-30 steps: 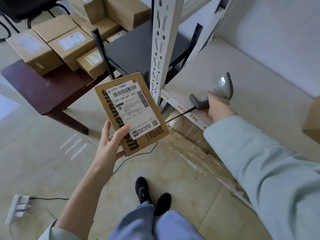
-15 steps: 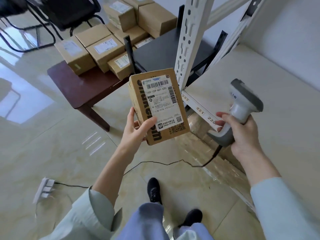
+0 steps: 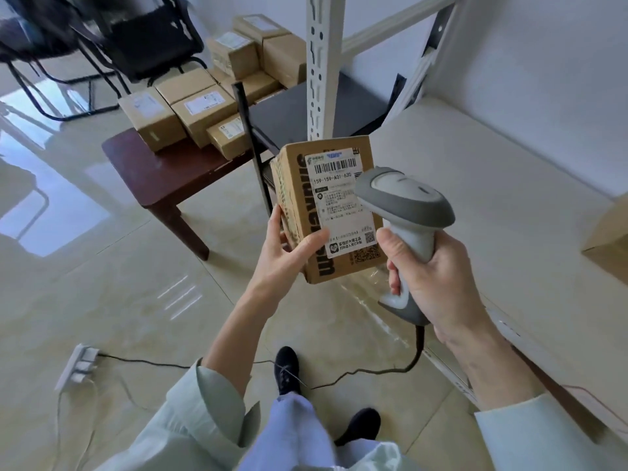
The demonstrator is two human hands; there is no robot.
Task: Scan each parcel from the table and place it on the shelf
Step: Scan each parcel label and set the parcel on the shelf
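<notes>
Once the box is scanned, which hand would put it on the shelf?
Probably the left hand: it already holds the box, while the right hand grips the scanner. The shelf lies just beyond.

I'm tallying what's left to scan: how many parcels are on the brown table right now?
8 visible: three along the front, one behind them, four stacked at the back. More may be hidden behind the rack.

The scanner head covers the right edge of the box label, and the small print there is too tiny to read anyway; chairs top left are smeared with blur; another carton on the shelf is chopped off by the right edge.
</notes>
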